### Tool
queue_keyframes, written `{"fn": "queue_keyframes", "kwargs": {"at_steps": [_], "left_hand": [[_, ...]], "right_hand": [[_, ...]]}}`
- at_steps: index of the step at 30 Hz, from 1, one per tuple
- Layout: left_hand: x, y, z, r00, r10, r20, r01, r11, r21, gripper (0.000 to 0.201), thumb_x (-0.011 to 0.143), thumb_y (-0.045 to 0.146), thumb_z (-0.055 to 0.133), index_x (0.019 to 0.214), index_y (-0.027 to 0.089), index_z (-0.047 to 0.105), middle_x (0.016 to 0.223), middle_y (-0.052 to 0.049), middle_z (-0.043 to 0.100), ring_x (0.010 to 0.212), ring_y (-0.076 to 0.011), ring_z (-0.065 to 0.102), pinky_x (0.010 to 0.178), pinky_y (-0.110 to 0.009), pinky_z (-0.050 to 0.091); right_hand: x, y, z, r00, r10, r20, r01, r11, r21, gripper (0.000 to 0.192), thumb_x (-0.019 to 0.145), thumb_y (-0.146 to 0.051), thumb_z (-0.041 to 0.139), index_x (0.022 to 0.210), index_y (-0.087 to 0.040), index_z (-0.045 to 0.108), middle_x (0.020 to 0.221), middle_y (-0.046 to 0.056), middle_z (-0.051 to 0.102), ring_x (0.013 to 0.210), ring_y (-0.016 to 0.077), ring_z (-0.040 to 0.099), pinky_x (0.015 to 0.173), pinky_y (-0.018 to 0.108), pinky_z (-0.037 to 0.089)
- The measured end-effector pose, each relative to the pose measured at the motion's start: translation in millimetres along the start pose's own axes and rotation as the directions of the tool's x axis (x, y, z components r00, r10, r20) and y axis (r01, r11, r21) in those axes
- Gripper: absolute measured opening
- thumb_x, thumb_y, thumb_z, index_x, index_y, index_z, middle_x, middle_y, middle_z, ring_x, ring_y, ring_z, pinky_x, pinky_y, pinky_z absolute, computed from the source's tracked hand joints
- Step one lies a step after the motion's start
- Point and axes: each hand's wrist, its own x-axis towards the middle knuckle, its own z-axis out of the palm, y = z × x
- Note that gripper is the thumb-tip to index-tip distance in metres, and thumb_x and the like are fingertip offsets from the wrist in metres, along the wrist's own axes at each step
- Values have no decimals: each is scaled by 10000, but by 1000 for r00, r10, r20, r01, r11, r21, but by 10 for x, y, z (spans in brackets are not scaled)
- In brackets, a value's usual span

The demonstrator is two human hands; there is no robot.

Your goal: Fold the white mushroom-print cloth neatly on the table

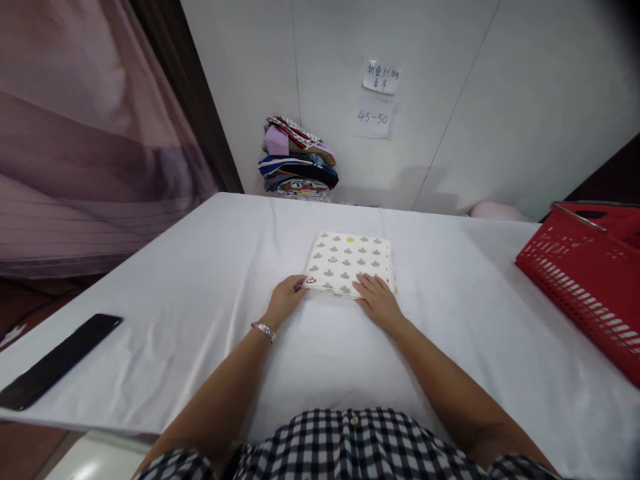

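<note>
Your left hand (pixel 286 298) and right hand (pixel 377 301) rest flat, fingers loosely spread, on the near edge of the folded patterned cloth (pixel 349 263) mid-tabletop (pixel 200 293); the red basket (pixel 585 267) at right, contents unseen.

Even, soft indoor light; sharp centre, faint shadows on the wall (pixel 450 133), wide-angle bending and dark corners at edges.
</note>
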Motion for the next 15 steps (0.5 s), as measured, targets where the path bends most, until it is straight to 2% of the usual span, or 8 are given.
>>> {"fn": "queue_keyframes", "kwargs": {"at_steps": [8,15], "left_hand": [[17,71,-26,996,-91,-2,91,996,11,144,742,349,555,812,224,571,684,45,617,657,-142,582,621,-257,439],[57,61,-16,996,-84,38,86,996,-38,125,721,335,535,733,211,523,608,62,544,581,-115,502,572,-231,383]], "right_hand": [[-3,-11,3,1000,-13,-23,13,1000,-19,421,944,-309,420,1345,-194,476,1437,83,423,1338,248,348,1098,481,269],[4,-28,-2,1000,-10,-29,9,1000,-27,422,936,-284,431,1345,-191,475,1432,86,430,1338,243,350,1094,480,280]]}}
